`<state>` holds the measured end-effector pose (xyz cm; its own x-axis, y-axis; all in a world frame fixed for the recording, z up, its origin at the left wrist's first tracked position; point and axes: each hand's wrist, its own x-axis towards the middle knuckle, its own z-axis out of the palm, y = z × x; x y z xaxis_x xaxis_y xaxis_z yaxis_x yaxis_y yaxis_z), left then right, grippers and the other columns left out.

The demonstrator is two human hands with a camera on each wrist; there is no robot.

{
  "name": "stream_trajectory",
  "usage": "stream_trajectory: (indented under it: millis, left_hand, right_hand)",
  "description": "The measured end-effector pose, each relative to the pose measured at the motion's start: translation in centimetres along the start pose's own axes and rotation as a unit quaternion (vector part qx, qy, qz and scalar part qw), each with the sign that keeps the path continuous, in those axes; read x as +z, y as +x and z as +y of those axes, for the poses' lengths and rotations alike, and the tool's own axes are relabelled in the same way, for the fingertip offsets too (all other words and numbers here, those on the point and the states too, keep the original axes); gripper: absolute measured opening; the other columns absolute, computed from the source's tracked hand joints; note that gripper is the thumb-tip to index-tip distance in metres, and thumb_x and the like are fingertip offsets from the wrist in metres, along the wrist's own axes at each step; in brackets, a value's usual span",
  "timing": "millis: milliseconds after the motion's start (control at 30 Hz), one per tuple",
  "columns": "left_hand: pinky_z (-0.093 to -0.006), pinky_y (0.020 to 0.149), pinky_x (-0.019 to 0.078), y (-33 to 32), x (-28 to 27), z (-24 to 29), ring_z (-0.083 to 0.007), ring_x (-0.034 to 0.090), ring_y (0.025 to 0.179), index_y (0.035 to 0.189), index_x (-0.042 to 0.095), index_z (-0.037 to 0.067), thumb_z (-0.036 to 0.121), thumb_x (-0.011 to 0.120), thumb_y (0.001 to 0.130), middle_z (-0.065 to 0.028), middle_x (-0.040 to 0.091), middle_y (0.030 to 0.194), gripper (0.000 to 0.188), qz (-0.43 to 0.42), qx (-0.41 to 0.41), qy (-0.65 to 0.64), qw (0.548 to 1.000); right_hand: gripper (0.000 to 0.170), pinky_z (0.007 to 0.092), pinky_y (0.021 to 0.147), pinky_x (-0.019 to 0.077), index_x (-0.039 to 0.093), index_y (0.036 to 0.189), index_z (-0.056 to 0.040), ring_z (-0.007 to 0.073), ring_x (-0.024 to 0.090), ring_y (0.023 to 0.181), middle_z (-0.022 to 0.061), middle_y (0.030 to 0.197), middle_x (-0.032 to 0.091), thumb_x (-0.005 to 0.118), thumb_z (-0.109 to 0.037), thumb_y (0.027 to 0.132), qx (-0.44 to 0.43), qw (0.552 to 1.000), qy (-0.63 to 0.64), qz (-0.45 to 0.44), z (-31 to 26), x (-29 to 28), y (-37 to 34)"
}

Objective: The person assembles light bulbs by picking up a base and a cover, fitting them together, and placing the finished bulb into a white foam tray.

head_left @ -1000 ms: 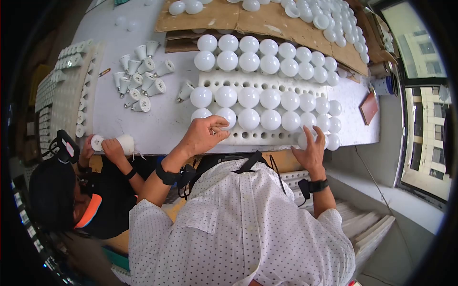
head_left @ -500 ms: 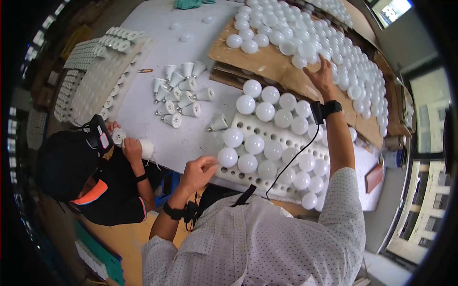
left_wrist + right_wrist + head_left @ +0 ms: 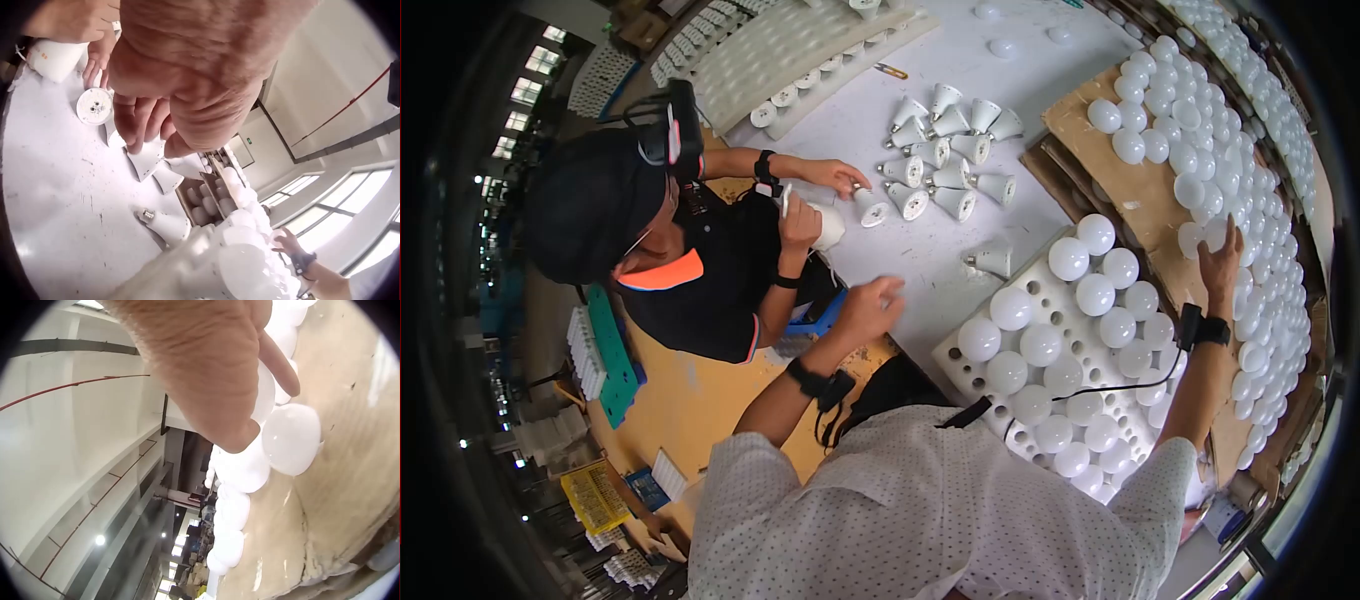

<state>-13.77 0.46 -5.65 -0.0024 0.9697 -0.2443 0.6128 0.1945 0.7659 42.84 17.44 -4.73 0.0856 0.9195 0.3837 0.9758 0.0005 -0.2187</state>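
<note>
My right hand [image 3: 1222, 262] reaches over the cardboard, thumb and fingers around a white bulb cover [image 3: 266, 394]. Beside it in the right wrist view sits another cover [image 3: 292, 439]. My left hand [image 3: 872, 308] hangs near the table's front edge, fingers loosely curled with nothing in them. Nearest to it lies a loose pile of white cone-shaped lamp bases [image 3: 945, 150]. One lamp base [image 3: 990, 262] lies apart, by a white foam tray [image 3: 960, 368]. Rows of round white bulbs [image 3: 1040, 344] stand in the holes of that tray.
At the left, another person [image 3: 690, 240] in a black cap handles a lamp base [image 3: 870, 207] and a white roll [image 3: 830, 228]. Behind them stands a rack [image 3: 800, 50] of lamp bases. A small knife-like tool [image 3: 891, 71] lies on the table [image 3: 900, 265]. Many covers crowd the cardboard [image 3: 1072, 112].
The head view has swung left. My right hand went from the tray's bulbs to the covers on the cardboard. My left hand moved off the bulbs, out past the tray's left end.
</note>
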Motion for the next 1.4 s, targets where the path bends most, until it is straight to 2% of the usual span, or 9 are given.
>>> stream_trajectory:
  millis: [167,300,733,967,1033,1167,1233,1300,1400]
  left_hand:
    - [-0.0407,0.087,0.0431,9.1,0.6,-5.6,-0.0362,0.052,0.107,0.111,0.05,-0.001,-0.003,0.053,0.074,-0.0205,0.052,0.119,0.037,0.155,0.199,0.217,0.943]
    - [-0.0399,0.091,0.0419,12.7,-0.8,-8.3,-0.0369,0.044,0.116,0.115,0.047,0.0,-0.002,0.044,0.079,-0.0196,0.039,0.133,0.037,0.092,0.185,0.35,0.914]
    - [-0.0382,0.084,0.0427,13.4,-0.8,-8.1,-0.0363,0.049,0.103,0.102,0.047,-0.003,-0.001,0.062,0.067,-0.0227,0.052,0.112,0.038,-0.047,0.341,0.392,0.853]
    - [-0.0413,0.084,0.0423,11.7,1.1,-8.0,-0.0332,0.055,0.099,0.106,0.049,-0.001,0.007,0.067,0.067,-0.0197,0.058,0.106,0.044,-0.104,0.235,0.355,0.899]
    - [-0.0402,0.076,0.047,10.2,1.5,-7.8,-0.0306,0.06,0.09,0.107,0.049,-0.001,0.006,0.066,0.069,-0.0187,0.06,0.103,0.042,0.016,0.133,0.18,0.974]
    - [-0.0335,0.065,0.0501,7.5,1.7,-8.1,-0.0227,0.063,0.081,0.111,0.048,-0.002,0.008,0.064,0.072,-0.0163,0.06,0.106,0.043,-0.003,0.051,-0.091,0.995]
    - [-0.0249,0.06,0.048,3.0,0.5,-2.4,-0.0153,0.061,0.082,0.116,0.047,-0.004,0.005,0.059,0.074,-0.0179,0.061,0.103,0.044,-0.12,0.028,-0.416,0.901]
    - [-0.0247,0.06,0.048,0.9,0.4,1.0,-0.0163,0.061,0.081,0.116,0.047,-0.005,0.005,0.057,0.073,-0.0206,0.062,0.102,0.046,-0.264,0.051,-0.471,0.84]
    - [-0.0243,0.055,0.0475,-1.2,1.3,5.6,-0.0144,0.061,0.071,0.114,0.048,-0.007,0.007,0.061,0.07,-0.0194,0.063,0.098,0.047,-0.446,0.075,-0.423,0.786]
  right_hand:
    - [0.076,0.0452,0.096,0.0356,0.026,0.138,-0.0129,0.0469,0.032,0.122,0.0383,0.131,0.026,0.065,-0.02,0.074,0.075,0.995,-0.039,-0.051,1.6,-0.9,-4.7]
    - [0.074,0.0447,0.091,0.0402,0.031,0.136,-0.0105,0.0454,0.041,0.116,0.0327,0.126,0.039,0.067,-0.024,0.074,0.085,0.993,-0.073,-0.031,0.7,-3.0,-8.1]
    - [0.039,0.037,0.074,0.0483,0.063,0.095,0.0008,0.0285,0.063,0.079,0.0182,0.081,0.064,0.065,-0.032,0.074,0.298,0.953,0.056,0.016,0.6,-8.6,-12.0]
    - [0.077,0.0311,0.078,0.0476,0.033,0.13,-0.0064,0.021,0.057,0.096,0.0148,0.106,0.054,0.074,-0.011,0.065,0.223,0.961,0.103,0.125,-7.6,-14.7,-15.4]
    - [0.078,0.0315,0.081,0.0478,0.031,0.132,-0.0075,0.0218,0.054,0.1,0.014,0.112,0.049,0.072,-0.003,0.065,0.173,0.949,0.227,0.133,-11.3,-15.5,-17.6]
    - [0.08,0.0331,0.092,0.0424,0.028,0.132,-0.0078,0.0218,0.05,0.108,0.0147,0.123,0.047,0.067,-0.001,0.063,0.158,0.871,0.459,0.081,-17.1,-15.5,-22.0]
    - [0.078,0.0369,0.096,0.0402,0.032,0.13,-0.0072,0.0225,0.05,0.111,0.0148,0.125,0.046,0.069,-0.006,0.063,0.193,0.807,0.557,0.044,-19.3,-14.7,-23.8]
    - [0.078,0.0407,0.09,0.0467,0.031,0.131,-0.0089,0.0267,0.049,0.113,0.0153,0.126,0.044,0.071,-0.008,0.064,0.217,0.67,0.709,0.025,-22.6,-13.9,-24.9]
    - [0.079,0.0368,0.073,0.0561,0.031,0.13,-0.0122,0.0362,0.05,0.111,0.0172,0.127,0.042,0.075,-0.013,0.063,0.225,0.627,0.744,-0.056,-25.9,-13.1,-26.0]
